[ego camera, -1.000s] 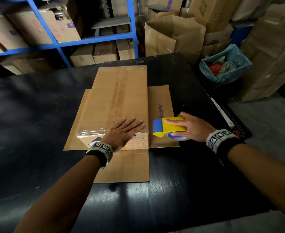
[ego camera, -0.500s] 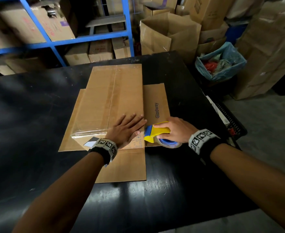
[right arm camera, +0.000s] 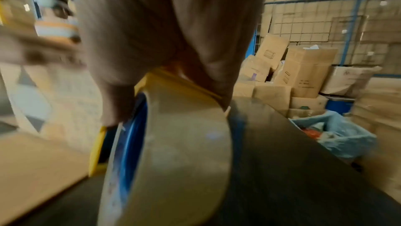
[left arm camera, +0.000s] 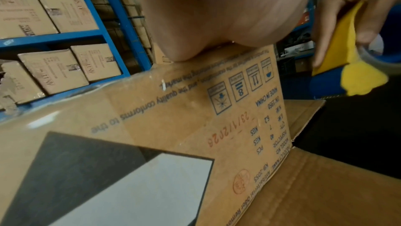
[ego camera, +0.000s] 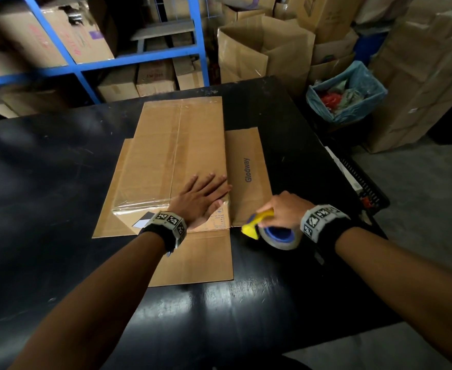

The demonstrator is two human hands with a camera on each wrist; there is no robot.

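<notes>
A cardboard box stands on the black table with its outer flaps spread flat around it; clear tape runs along its top seam. My left hand lies flat, fingers straight, on the near right corner of the box top; the left wrist view shows its palm pressing the box's top edge above the printed side. My right hand grips a yellow and blue tape dispenser with a roll of clear tape, held just off the near right corner of the box, by the flap marked Glodway.
Blue shelving with cartons stands behind the table. Open cardboard boxes and a bin lined with a blue bag sit beyond the far right corner. A black crate lies at the table's right edge. More stacked cartons fill the right side.
My right hand has drawn the dispenser back toward me and off the side flap to the box's near right corner. The left hand stays flat on the box.
</notes>
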